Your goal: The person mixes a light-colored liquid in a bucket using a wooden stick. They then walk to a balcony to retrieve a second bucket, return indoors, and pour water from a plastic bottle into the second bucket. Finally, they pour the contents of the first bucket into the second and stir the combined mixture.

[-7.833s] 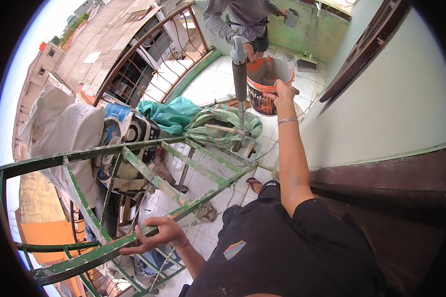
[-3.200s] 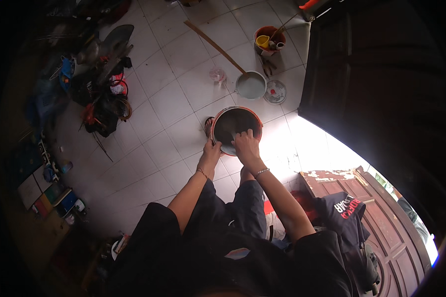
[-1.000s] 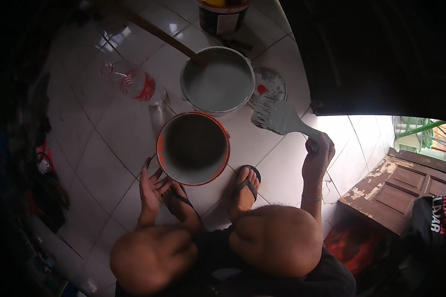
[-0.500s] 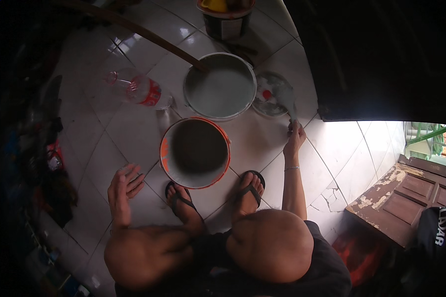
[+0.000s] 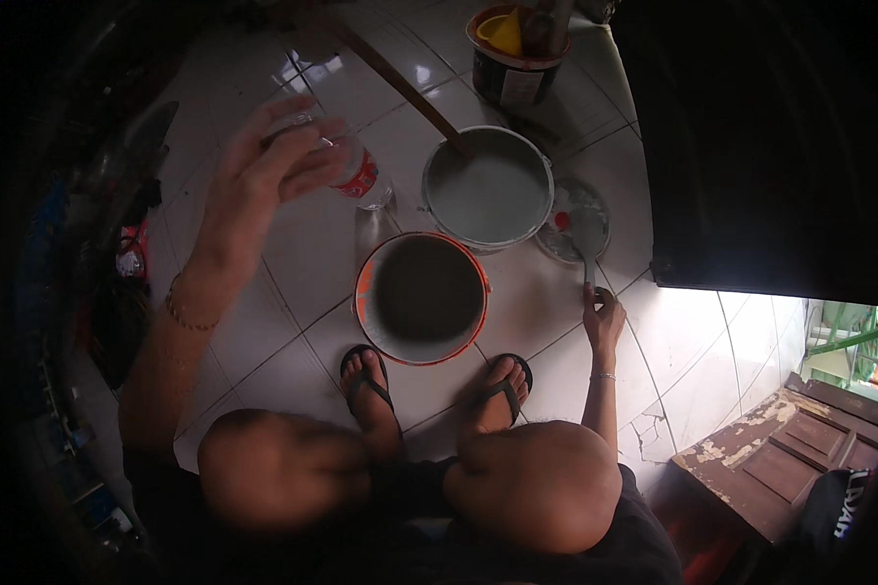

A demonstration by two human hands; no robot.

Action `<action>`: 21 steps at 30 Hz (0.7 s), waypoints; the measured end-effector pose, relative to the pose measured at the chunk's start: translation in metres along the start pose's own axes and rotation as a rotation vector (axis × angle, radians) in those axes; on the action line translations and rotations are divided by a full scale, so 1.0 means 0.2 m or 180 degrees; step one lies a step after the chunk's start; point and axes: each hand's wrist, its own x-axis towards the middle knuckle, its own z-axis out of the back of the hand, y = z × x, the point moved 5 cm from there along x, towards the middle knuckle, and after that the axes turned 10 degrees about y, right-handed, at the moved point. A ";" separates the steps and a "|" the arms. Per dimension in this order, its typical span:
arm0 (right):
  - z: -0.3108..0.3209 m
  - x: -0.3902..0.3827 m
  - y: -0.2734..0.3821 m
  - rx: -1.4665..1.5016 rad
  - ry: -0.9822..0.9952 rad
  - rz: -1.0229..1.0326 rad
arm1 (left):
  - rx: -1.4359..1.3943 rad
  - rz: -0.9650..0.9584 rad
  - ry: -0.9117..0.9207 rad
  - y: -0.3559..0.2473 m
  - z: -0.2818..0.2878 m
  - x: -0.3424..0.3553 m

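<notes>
My left hand (image 5: 281, 161) reaches over a clear plastic bottle (image 5: 363, 177) with a red label. Its fingers are apart and slightly blurred, around the bottle's upper part, and I cannot tell whether they touch it. My right hand (image 5: 605, 314) grips the handle of a grey-smeared, spoon-shaped tool (image 5: 587, 237). The tool's broad end is over a round, smeared lid (image 5: 602, 210) with a red spot. Between my hands stands a white bucket (image 5: 488, 185) of pale grey liquid, a wooden stick (image 5: 400, 83) leaning in it. Nearer my feet is an orange-rimmed bucket (image 5: 422, 297), dark inside.
A dark bucket (image 5: 510, 86) holding a yellow object stands at the far side. To the right are a large black panel (image 5: 751, 146) and a worn brown wooden door piece (image 5: 785, 439). My sandalled feet (image 5: 371, 390) rest on white floor tiles behind the orange-rimmed bucket.
My left hand has moved up and forward from beside my knee to the bottle. My right hand still holds the tool by the lid. The view has shifted, so the buckets appear further right.
</notes>
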 end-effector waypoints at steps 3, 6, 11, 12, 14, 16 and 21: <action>0.14 -0.02 0.11 -0.0474 -0.0201 0.0203 | 0.0549 -0.0011 -0.0032 -0.04 0.02 0.28; 0.35 0.02 0.37 -0.0294 -0.0504 0.0893 | 0.0780 0.0479 -0.0527 0.06 0.10 0.67; 0.61 0.05 0.82 -0.0473 -0.0575 0.1447 | 0.0210 0.0290 -0.1939 0.27 0.06 1.04; 0.62 0.05 0.88 -0.0427 -0.0518 0.1533 | 0.0174 0.0147 -0.1671 0.29 0.07 1.06; 0.60 0.05 0.95 -0.0396 -0.0420 0.1650 | 0.0060 -0.0129 -0.1102 0.35 0.07 1.08; 0.59 0.07 0.99 -0.0400 -0.0369 0.1722 | 0.0231 -0.0852 -0.1129 0.26 -0.04 1.01; 0.58 0.15 1.14 0.0095 -0.0018 0.2081 | 0.0192 -0.2016 -0.0005 -0.19 -0.30 0.79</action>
